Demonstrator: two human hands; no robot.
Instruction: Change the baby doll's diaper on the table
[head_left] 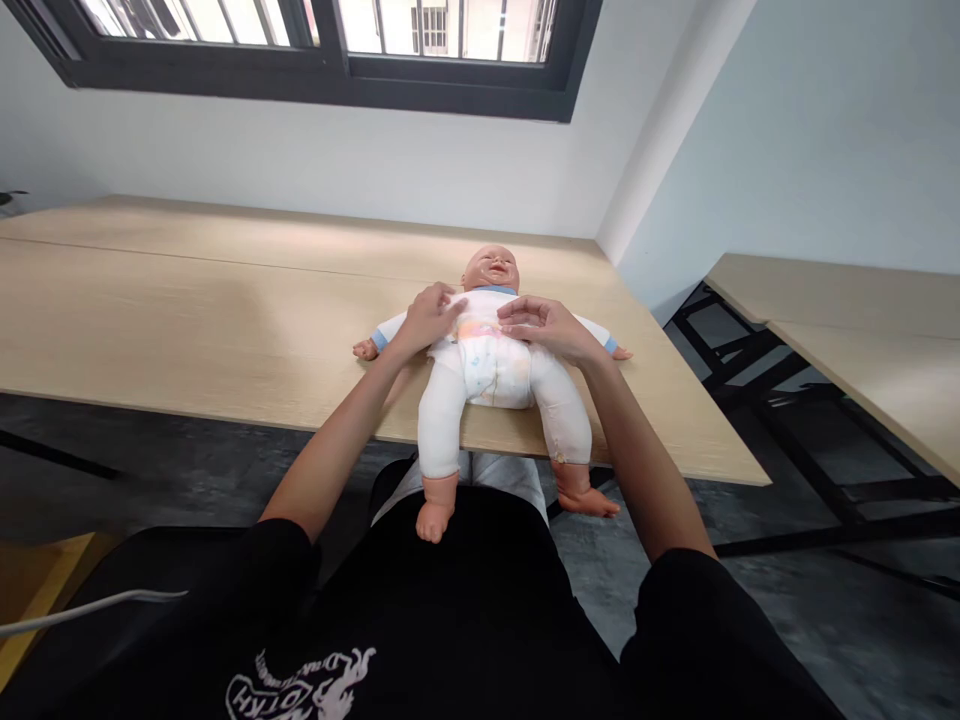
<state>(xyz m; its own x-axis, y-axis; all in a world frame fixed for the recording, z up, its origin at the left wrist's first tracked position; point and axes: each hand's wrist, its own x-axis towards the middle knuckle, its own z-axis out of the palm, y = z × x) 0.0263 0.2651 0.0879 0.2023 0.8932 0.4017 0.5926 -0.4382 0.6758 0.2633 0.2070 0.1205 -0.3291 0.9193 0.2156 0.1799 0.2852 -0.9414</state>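
Black shirt point(465, 610) with white print fills the near edge, one white cable point(90, 608) crossing its left side. One doll point(491, 370) lies face up on the counter point(187, 310), its two legs hanging over the front edge, two arms spread. Left hand point(427, 318) rests flat on the doll's chest, fingers loosely spread, gripping nothing. Right hand point(544, 328) lies on the belly, fingers bent onto the white top point(480, 325); whether it pinches cloth cannot be told. One diaper point(491, 375) shows below. A second counter point(847, 320) stands right, one window point(322, 45) above.
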